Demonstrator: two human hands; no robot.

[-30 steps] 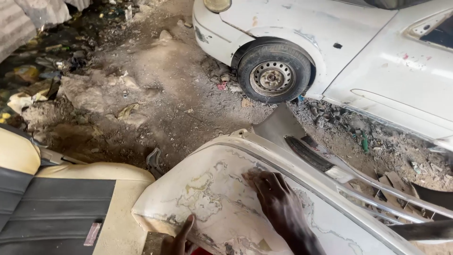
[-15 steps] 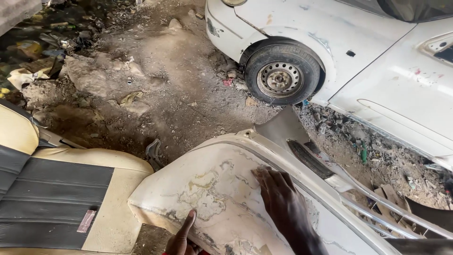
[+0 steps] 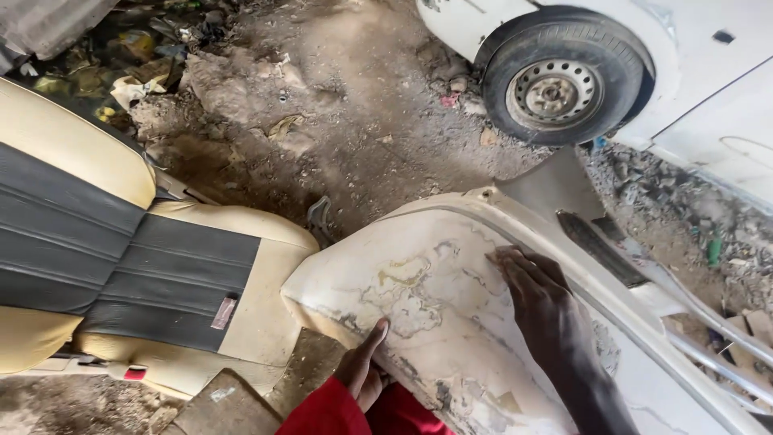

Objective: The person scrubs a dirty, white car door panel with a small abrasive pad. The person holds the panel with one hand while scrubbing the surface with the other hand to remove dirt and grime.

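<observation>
Head view: a detached white car body panel (image 3: 451,306) — paint cracked and flaking — is seen lying across the lower centre and right of the frame. The right hand (image 3: 539,294) is laid flat on its upper face, fingers extended, nothing gripped. The left hand (image 3: 362,370), at the bottom centre above a red sleeve (image 3: 330,415), is pressed against the panel's lower edge; its grip cannot be made out. A cream-and-black car seat (image 3: 137,266) is placed at the left, touching the panel's tip. A white car's wheel (image 3: 560,84) is shown at upper right on dirt ground (image 3: 346,113).

Matt, flaking paint on bumper panel (image 3: 435,298)
</observation>
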